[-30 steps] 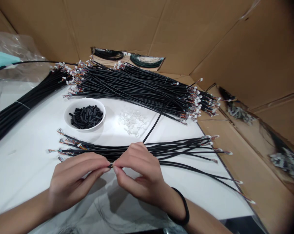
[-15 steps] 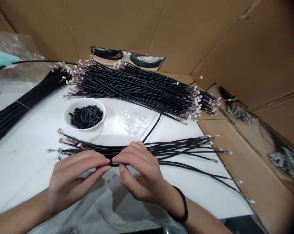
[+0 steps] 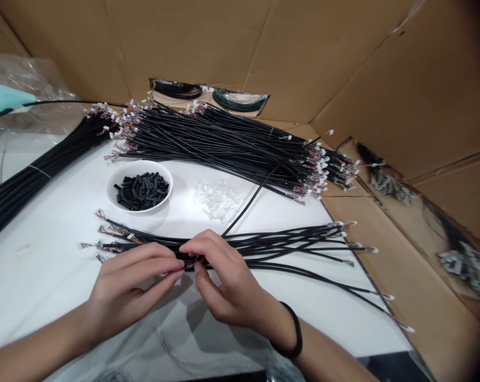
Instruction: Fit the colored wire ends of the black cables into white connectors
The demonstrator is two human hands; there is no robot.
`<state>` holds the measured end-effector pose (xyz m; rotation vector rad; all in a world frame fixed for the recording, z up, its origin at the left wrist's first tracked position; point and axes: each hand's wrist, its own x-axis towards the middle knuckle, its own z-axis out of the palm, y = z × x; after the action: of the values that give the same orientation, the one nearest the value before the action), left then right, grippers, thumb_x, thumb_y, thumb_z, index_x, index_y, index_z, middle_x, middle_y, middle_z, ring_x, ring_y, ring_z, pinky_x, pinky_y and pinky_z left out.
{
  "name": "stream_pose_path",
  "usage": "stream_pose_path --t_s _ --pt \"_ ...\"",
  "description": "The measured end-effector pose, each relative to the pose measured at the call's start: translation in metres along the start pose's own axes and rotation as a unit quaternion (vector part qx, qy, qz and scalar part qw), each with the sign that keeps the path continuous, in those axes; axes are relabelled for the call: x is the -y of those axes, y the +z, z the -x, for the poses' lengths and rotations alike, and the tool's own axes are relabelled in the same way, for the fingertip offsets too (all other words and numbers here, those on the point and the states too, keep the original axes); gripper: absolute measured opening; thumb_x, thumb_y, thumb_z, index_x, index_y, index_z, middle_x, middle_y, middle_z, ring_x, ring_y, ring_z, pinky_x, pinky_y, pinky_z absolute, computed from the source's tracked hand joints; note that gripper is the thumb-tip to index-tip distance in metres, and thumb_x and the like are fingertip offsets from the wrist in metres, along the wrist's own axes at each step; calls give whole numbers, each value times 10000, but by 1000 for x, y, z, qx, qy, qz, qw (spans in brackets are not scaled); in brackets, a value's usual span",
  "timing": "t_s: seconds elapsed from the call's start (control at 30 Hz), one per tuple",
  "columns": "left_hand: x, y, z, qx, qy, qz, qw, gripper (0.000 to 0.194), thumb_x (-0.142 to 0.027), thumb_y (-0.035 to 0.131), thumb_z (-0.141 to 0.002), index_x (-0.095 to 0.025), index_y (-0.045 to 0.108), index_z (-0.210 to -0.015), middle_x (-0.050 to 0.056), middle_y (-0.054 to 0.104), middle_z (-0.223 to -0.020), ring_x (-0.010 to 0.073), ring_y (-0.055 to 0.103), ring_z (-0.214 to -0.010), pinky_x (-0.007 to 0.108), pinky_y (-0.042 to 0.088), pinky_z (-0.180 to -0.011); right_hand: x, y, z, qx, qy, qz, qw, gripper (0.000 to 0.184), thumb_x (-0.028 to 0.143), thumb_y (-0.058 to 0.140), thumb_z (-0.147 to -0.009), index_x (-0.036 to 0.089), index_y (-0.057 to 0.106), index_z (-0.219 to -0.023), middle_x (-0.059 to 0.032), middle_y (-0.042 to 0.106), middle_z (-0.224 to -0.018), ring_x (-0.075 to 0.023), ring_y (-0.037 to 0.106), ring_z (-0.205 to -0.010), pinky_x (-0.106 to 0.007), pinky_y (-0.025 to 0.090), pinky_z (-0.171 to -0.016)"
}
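My left hand (image 3: 138, 281) is closed in a pinch at the coloured wire end (image 3: 190, 263) of a black cable; the very tip is hidden by the fingers. Just to its right, my right hand (image 3: 226, 284) pinches the black cable (image 3: 250, 201) between thumb and forefinger. From behind that hand the cable rises to the upper right and crosses the large pile. Beneath and behind both hands lies a loose row of black cables (image 3: 287, 240), with coloured wires and white connectors at their ends.
Behind stand a white bowl (image 3: 111, 199) of short black tubes (image 3: 142, 191) and a scatter of small white connector housings (image 3: 219, 200). A large pile of black cables (image 3: 216, 135) spans the back. Another cable bundle (image 3: 33, 170) lies left. Cardboard walls (image 3: 208, 42) enclose the table (image 3: 64, 276).
The fingertips have parted slightly, and reddish wires now show between them. My left hand has shifted a little to the right. The held cable's visible stretch has swung slightly left near my right hand.
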<state>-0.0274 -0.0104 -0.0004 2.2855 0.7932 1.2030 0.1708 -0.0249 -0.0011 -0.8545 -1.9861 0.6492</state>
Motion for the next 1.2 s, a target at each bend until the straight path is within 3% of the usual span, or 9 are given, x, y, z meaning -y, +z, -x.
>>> stream_pose_path --t_s 0.43,0.53,0.63,0.87,1.2 --pt "1 8 2 31 -21 24 999 129 -76 635 -892 -143 642 -1002 64 713 -953 111 698 -865 142 550 -788 -1 3 -1 20 -1 -40 999 428 -15 470 -766 168 522 -1149 -89 597 -968 -214 574 -907 -339 529 -772" --pt "-1 6 5 23 -59 24 998 167 -118 672 -858 -158 620 -1012 35 692 -907 104 673 -801 152 538 -746 0 2 -1 10 6 -44 999 379 37 510 -793 176 523 -1145 -86 595 -973 -212 584 -906 -334 531 -765" --pt "-1 2 5 27 -93 28 995 86 -130 644 -874 -175 604 -935 5 652 -834 89 618 -725 164 501 -682 0 2 -1 3 9 -35 999 340 66 555 -815 181 537 -1134 -80 599 -968 -203 594 -895 -323 532 -761" --pt "-1 -1 -3 65 -68 16 995 133 -73 532 -940 -169 571 -857 -14 626 -747 70 583 -663 147 452 -619 -7 5 1 -4 -11 36 999 62 177 617 -926 141 648 -967 -90 620 -922 -185 605 -830 -298 526 -733" --pt "1 -2 -1 68 -92 -7 993 139 -105 534 -946 -187 564 -838 -39 625 -741 65 577 -648 135 447 -615 -15 -1 0 0 -58 148 987 198 230 542 -982 156 699 -886 -77 635 -825 -170 582 -725 -284 466 -622"
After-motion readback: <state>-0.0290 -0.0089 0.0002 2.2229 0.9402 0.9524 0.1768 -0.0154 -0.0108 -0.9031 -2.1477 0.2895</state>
